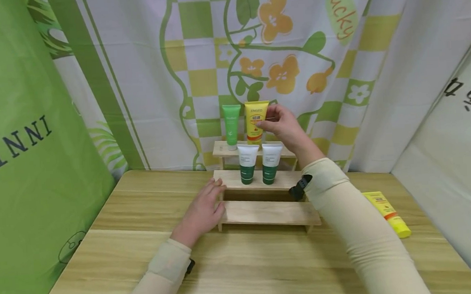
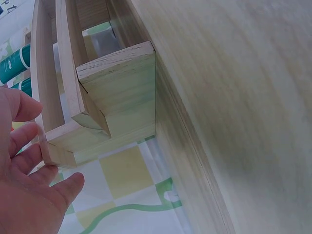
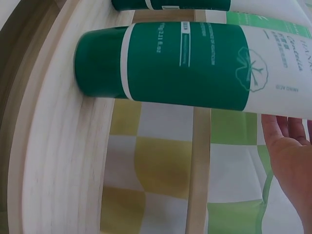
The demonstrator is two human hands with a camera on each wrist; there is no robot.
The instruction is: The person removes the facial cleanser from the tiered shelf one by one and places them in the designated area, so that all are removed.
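My right hand (image 1: pixel 285 127) pinches a yellow squeeze tube (image 1: pixel 255 123) by its right side, at the top tier of a small wooden step shelf (image 1: pixel 269 212). Beside it on that tier stands a green tube (image 1: pixel 231 125), cap down. Two white and dark-green tubes (image 1: pixel 248 163) stand upright on the middle tier; one such tube (image 3: pixel 185 66) fills much of the right wrist view and partly hides the right hand (image 3: pixel 287 156). My left hand (image 1: pixel 200 208) rests at the shelf's left end, fingers loosely extended, fingertips right at the middle tier's edge.
Another yellow tube (image 1: pixel 388 214) lies on the wooden table (image 1: pixel 244 269) to the right, partly behind my right forearm. A patterned curtain (image 1: pixel 144 80) hangs behind the shelf, a green cloth (image 1: pixel 25 134) on the left and a white one (image 1: pixel 456 131) on the right.
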